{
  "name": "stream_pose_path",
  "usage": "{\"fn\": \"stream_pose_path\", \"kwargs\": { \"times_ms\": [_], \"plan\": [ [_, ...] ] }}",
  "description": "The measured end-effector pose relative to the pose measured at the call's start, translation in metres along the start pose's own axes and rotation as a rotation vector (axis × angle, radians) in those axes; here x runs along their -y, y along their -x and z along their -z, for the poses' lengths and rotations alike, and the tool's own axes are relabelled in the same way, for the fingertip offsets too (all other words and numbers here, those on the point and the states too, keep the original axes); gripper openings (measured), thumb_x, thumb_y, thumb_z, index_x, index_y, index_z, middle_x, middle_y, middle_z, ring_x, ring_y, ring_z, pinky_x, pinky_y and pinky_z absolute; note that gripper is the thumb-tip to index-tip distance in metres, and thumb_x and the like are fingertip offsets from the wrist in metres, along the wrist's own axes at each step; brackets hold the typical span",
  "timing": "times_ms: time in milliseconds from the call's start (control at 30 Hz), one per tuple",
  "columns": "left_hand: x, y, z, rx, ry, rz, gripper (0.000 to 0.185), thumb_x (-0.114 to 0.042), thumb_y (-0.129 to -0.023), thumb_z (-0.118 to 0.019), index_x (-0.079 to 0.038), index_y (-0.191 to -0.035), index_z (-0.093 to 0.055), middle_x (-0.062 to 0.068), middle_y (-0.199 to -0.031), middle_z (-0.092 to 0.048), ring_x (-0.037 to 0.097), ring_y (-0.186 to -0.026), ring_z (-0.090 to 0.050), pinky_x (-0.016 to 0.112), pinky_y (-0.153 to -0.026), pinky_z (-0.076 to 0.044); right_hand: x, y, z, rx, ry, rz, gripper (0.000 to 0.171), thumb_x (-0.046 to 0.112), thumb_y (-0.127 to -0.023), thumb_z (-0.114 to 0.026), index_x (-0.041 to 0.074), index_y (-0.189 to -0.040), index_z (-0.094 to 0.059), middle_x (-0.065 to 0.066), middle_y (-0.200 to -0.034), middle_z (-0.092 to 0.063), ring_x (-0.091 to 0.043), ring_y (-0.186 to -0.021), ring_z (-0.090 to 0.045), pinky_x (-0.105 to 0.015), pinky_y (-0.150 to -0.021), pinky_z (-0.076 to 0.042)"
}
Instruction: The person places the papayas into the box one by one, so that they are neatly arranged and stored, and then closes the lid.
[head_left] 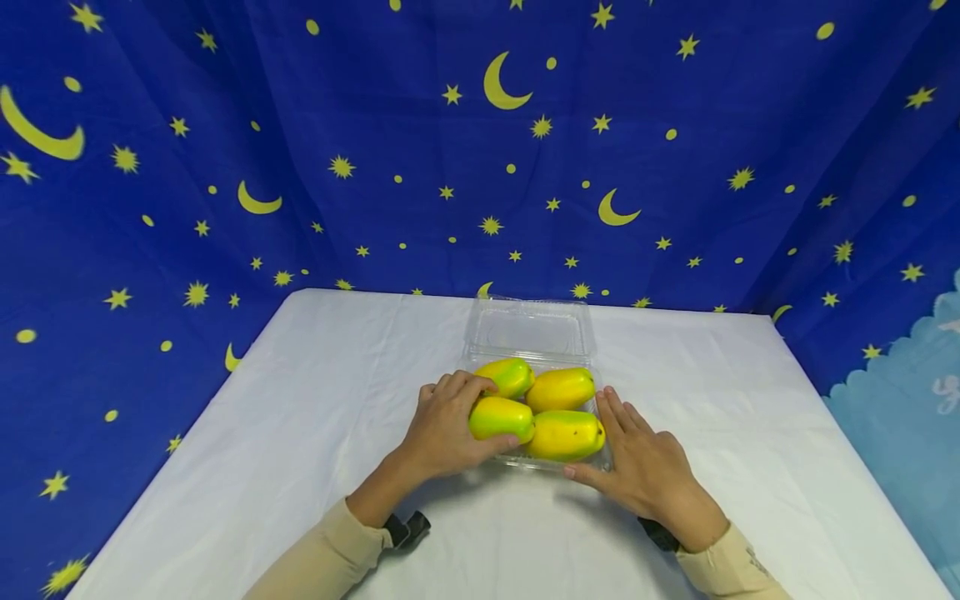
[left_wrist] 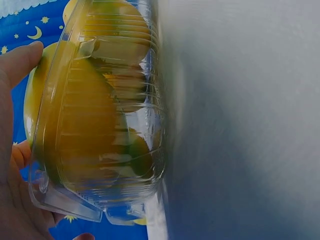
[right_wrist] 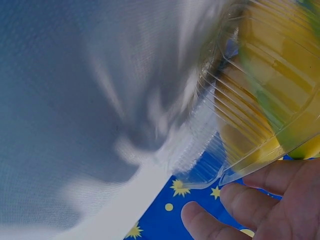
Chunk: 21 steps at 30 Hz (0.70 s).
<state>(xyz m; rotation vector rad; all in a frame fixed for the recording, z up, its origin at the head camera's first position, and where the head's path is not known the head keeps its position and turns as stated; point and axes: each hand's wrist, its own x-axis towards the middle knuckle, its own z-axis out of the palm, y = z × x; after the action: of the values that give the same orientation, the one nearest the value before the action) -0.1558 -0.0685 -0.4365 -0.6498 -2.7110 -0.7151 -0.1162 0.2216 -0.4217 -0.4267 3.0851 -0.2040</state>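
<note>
The clear box (head_left: 542, 463) sits on the counter (head_left: 360, 392) with its lid (head_left: 531, 329) folded back, and four fruits lie in it in two rows. The left hand (head_left: 450, 429) holds the near-left fruit (head_left: 501, 418), its fingers curved round it. The right hand (head_left: 652, 467) is beside the box's right edge, fingers nearly straight and a little spread, holding nothing

The step in hand looks like settling the fruits. To do it well, I would ease the near-left fruit down flat without wedging it against the near-right fruit (head_left: 566, 435), while the right hand steadies the thin wall with flat fingers. Squeezing hard could bow the plastic

The head view alone shows all four together, with the far-left fruit (head_left: 510, 377) and far-right fruit (head_left: 561, 389) next to the hinge. The left wrist view looks through the near wall's ribs and shows fruit bulging above the rim, which the head view hardly tells. The right wrist view shows fingertips close by the rim; how firmly they press, I cannot tell
</note>
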Motion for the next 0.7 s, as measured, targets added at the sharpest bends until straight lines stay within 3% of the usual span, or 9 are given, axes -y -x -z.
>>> {"fn": "stream_pose_path", "kwargs": {
  "times_ms": [500,700],
  "plan": [
    [-0.003,0.000,0.003,0.023,0.021,-0.041,0.071,-0.075,-0.075,-0.068,-0.028,-0.128,-0.058,-0.006,-0.121,-0.056,0.013,-0.109,-0.053,0.038,-0.090,-0.037,-0.002,0.001,0.002,-0.022,-0.003,0.012,0.119,0.087,-0.081,-0.044,0.000,-0.158,-0.022,-0.018,-0.165,-0.022,-0.040,-0.144,-0.040,-0.059,-0.082,-0.053],
    [-0.005,-0.004,0.012,0.007,0.025,-0.040,0.072,-0.073,-0.077,-0.068,-0.027,-0.131,-0.057,-0.004,-0.127,-0.054,0.017,-0.117,-0.052,0.042,-0.095,-0.036,-0.005,0.000,0.010,-0.116,0.001,0.031,0.106,0.079,-0.088,-0.046,0.000,-0.157,-0.026,-0.020,-0.164,-0.027,-0.042,-0.139,-0.046,-0.057,-0.082,-0.055]
  ]
}}
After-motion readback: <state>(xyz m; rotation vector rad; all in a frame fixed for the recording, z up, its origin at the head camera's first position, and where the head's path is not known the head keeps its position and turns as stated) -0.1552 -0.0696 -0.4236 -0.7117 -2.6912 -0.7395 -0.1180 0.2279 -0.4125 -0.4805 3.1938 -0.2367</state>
